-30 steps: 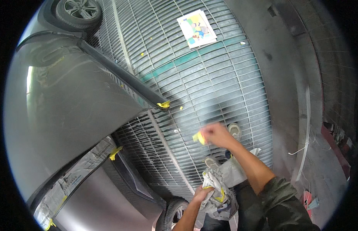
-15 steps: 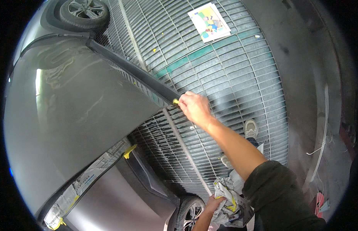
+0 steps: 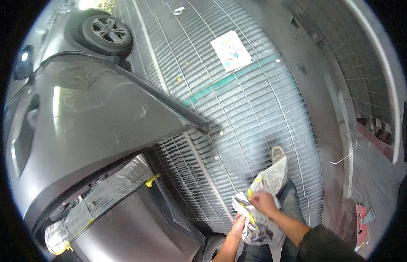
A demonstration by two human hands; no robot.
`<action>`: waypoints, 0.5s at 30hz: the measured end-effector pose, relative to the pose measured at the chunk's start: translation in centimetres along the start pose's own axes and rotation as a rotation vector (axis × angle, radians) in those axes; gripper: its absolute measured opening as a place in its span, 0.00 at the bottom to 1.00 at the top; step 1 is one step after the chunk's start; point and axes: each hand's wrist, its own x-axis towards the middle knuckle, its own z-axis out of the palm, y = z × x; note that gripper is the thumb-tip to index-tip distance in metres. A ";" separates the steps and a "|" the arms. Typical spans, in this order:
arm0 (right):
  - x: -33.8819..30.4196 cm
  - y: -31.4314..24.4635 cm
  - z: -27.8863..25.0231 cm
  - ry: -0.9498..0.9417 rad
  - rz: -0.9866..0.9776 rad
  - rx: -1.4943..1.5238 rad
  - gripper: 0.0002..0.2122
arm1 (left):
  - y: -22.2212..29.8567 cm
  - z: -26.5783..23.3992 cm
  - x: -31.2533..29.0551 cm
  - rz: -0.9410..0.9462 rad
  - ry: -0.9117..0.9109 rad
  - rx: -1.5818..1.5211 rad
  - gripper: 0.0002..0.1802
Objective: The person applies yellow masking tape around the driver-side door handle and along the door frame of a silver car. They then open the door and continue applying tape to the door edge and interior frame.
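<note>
Low in front of my body, a crumpled sheet of newspaper [image 3: 268, 238] with strips of yellow masking tape [image 3: 250, 215] along it hangs from my hands. My left hand [image 3: 239, 223] is closed on its left edge. Fingers curled, my right hand [image 3: 262, 203] grips the upper part of the bundle; its fingertips are partly hidden. To the left stands a grey car's open door [image 3: 111, 105], its lower edge apart from both hands. More newspaper [image 3: 98, 203], held by yellow tape [image 3: 152, 180], covers the door opening above a matte grey body panel [image 3: 129, 227].
Metal grating [image 3: 251, 109] forms the floor, with a printed sheet [image 3: 231, 51] and small yellow scraps [image 3: 221, 132] on it. My shoe [image 3: 277, 154] is just beyond the newspaper. A front wheel [image 3: 109, 32] is far left. A white cord [image 3: 342, 158] hangs at the right.
My right hand has left the door's lower corner, where it pinched a yellow bit, and come down onto the newspaper in my left hand. The view has shifted, and the newspaper has opened out upward.
</note>
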 end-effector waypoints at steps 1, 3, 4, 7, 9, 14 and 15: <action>-2.3 -0.6 0.2 -0.028 -0.001 0.090 0.08 | 0.0 0.0 -0.4 0.005 -0.032 -0.050 0.18; -5.0 -1.2 0.0 -0.077 0.001 0.134 0.09 | -0.5 -0.8 -1.3 0.008 -0.106 -0.086 0.19; -6.2 -1.5 -0.1 -0.107 -0.002 0.151 0.09 | -0.9 -1.4 -2.1 0.015 -0.131 -0.103 0.19; -9.6 0.1 2.7 -0.207 -0.246 0.057 0.11 | -1.4 -3.8 -4.6 0.026 -0.170 -0.137 0.20; -12.4 -1.2 4.3 -0.389 -0.068 0.313 0.12 | -1.5 -6.1 -6.9 0.050 -0.166 -0.161 0.21; -19.3 -7.0 6.1 -0.482 -0.172 0.184 0.15 | 0.2 -14.5 -12.5 0.165 -0.121 -0.219 0.22; -21.0 -9.7 5.3 -0.432 -0.100 0.112 0.16 | 1.4 -16.4 -12.6 0.207 -0.090 -0.199 0.23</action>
